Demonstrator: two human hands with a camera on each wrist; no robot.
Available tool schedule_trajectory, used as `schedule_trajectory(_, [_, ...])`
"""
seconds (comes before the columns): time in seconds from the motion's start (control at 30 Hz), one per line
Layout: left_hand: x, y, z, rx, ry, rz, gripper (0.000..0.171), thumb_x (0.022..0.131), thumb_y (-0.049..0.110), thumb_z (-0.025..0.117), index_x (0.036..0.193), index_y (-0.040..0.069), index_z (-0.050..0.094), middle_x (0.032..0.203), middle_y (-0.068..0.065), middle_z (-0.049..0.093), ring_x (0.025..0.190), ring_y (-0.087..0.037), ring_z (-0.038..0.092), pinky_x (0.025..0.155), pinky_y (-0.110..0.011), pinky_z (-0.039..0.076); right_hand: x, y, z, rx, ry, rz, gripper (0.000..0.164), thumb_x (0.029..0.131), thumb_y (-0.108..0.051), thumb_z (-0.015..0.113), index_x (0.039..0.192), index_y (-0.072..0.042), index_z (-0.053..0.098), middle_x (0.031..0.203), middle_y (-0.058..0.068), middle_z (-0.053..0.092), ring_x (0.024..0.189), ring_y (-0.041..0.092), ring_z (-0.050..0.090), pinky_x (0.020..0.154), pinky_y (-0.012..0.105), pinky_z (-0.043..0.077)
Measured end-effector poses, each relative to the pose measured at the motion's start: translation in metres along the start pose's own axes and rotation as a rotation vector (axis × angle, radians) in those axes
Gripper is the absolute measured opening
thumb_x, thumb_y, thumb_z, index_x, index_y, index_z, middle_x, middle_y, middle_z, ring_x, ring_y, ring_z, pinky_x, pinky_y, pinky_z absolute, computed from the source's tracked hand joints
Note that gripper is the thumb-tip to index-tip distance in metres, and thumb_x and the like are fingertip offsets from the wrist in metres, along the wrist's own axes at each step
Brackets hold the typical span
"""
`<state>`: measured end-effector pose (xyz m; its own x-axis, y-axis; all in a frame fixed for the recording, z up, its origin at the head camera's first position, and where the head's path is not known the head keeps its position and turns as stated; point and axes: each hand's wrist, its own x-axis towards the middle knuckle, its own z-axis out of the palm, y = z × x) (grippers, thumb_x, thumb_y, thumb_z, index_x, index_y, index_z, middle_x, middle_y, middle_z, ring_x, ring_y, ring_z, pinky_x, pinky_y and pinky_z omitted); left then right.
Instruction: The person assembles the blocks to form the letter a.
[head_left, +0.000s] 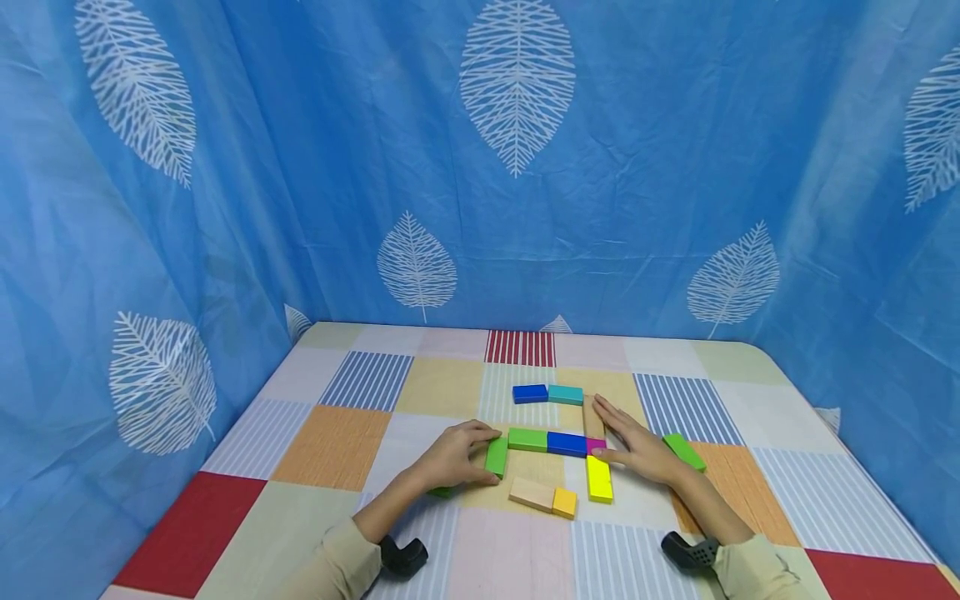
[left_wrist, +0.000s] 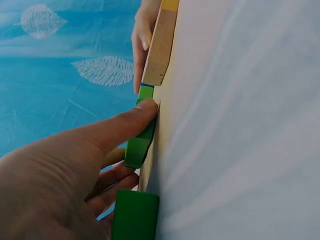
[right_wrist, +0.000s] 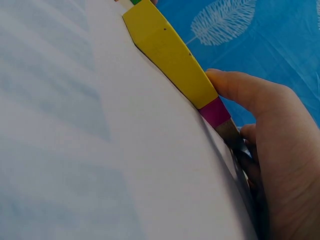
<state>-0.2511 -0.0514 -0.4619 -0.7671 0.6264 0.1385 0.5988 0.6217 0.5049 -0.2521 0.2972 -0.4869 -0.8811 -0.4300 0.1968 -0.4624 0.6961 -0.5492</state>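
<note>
In the head view my left hand point(head_left: 455, 456) holds a green block point(head_left: 497, 457) between thumb and fingertips, at the left end of a row. That row has another green block point(head_left: 528, 440) and a blue block point(head_left: 566, 444), and ends at a small magenta block point(head_left: 596, 446). My right hand point(head_left: 641, 448) lies along the right side of a column, fingers extended beside a natural wood block point(head_left: 593, 417). Its thumb touches near the magenta block and the yellow block point(head_left: 599, 479). The right wrist view shows the yellow block point(right_wrist: 172, 55) beside the thumb.
Above the row lie a dark blue block point(head_left: 530, 394) and a teal block point(head_left: 566, 395), end to end. Below it are a pale wood block point(head_left: 531, 493) and an orange block point(head_left: 564, 503). Loose green blocks lie right of my right hand point(head_left: 683, 452) and under my left wrist point(left_wrist: 135, 215).
</note>
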Motion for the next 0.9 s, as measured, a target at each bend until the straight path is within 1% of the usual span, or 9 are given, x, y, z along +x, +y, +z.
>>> schedule_trajectory(0.17, [-0.002,-0.006,-0.003,-0.041,-0.06,0.039,0.078,0.071,0.042,0.078,0.135,0.01,0.048,0.136,-0.005,0.047,0.125,-0.023,0.042,0.101,-0.039,0.037,0.001,0.001,0.002,-0.003,0.002,0.006,0.078,0.086,-0.042,0.06,0.146,-0.008,0.025,0.152,0.01,0.017,0.134,0.043,0.018,0.098,0.068,0.02])
schedule_trajectory(0.3, [-0.003,-0.012,-0.003,-0.094,-0.09,0.049,0.076,0.074,0.037,0.077,0.137,0.009,0.045,0.139,-0.005,0.044,0.128,-0.02,0.039,0.103,-0.035,0.035,0.0,0.001,0.001,0.004,0.0,0.011,0.078,0.085,-0.042,0.06,0.147,-0.009,0.025,0.152,0.009,0.017,0.134,0.042,0.018,0.098,0.068,0.019])
schedule_trajectory(0.4, [-0.003,-0.015,-0.003,-0.115,-0.095,0.049,0.072,0.076,0.032,0.076,0.137,0.009,0.045,0.138,-0.004,0.045,0.127,-0.019,0.039,0.103,-0.032,0.034,-0.001,0.0,0.0,0.003,-0.001,0.008,0.078,0.085,-0.042,0.06,0.147,-0.009,0.025,0.152,0.01,0.017,0.134,0.042,0.018,0.098,0.068,0.019])
schedule_trajectory(0.5, [-0.003,-0.016,-0.003,-0.127,-0.095,0.053,0.068,0.078,0.029,0.075,0.136,0.008,0.046,0.137,-0.005,0.046,0.127,-0.019,0.04,0.103,-0.032,0.034,0.0,0.001,0.0,-0.004,-0.001,0.003,0.078,0.085,-0.041,0.06,0.146,-0.008,0.025,0.152,0.011,0.017,0.134,0.043,0.018,0.098,0.068,0.019])
schedule_trajectory(0.7, [-0.002,-0.016,-0.003,-0.129,-0.085,0.062,0.066,0.079,0.029,0.074,0.136,0.007,0.046,0.136,-0.006,0.047,0.127,-0.02,0.04,0.103,-0.032,0.034,0.0,0.001,0.0,-0.009,0.001,-0.002,0.078,0.086,-0.041,0.061,0.146,-0.008,0.024,0.152,0.013,0.017,0.133,0.043,0.019,0.097,0.069,0.02])
schedule_trajectory(0.9, [-0.002,-0.016,-0.004,-0.121,-0.086,0.065,0.066,0.08,0.03,0.072,0.137,0.007,0.045,0.137,-0.007,0.046,0.127,-0.021,0.04,0.103,-0.034,0.034,0.001,0.0,0.0,-0.004,-0.003,0.01,0.078,0.086,-0.042,0.061,0.146,-0.008,0.025,0.152,0.011,0.017,0.133,0.043,0.019,0.098,0.068,0.019])
